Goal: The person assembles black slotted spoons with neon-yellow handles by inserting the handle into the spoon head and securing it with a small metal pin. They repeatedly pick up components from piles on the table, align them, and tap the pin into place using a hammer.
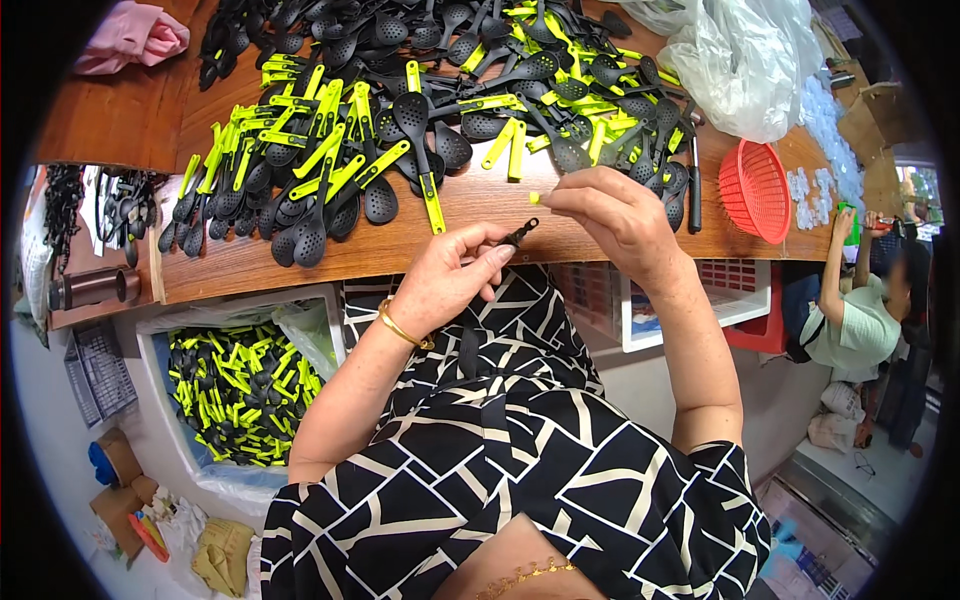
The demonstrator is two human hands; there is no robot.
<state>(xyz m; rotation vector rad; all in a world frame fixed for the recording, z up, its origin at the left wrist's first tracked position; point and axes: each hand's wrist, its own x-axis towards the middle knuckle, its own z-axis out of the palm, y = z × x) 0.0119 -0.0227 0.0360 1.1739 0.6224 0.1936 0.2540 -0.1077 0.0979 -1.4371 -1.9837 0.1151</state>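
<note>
Near the table's front edge, my left hand (445, 275) grips a slim black handle end (525, 230) with a hole at its tip; the rest of that piece is hidden in my fingers. Just above and to the right, my right hand (622, 222) pinches a small lime-green piece (535, 198), mostly covered by thumb and fingers. The two pieces are apart. Beyond my hands lie black slotted spoons (411, 115), many with lime-green handles. Two loose lime-green handle pieces (516, 150) rest on the wood close to my right hand.
A wooden table (470, 205) carries heaped spoons, a red plastic basket (752, 190) and clear plastic bags (735, 65) at right. Below left stands a lined white bin (152, 385) of black-and-green pieces. A white crate (640, 325) sits under the table; another person (860, 325) works far right.
</note>
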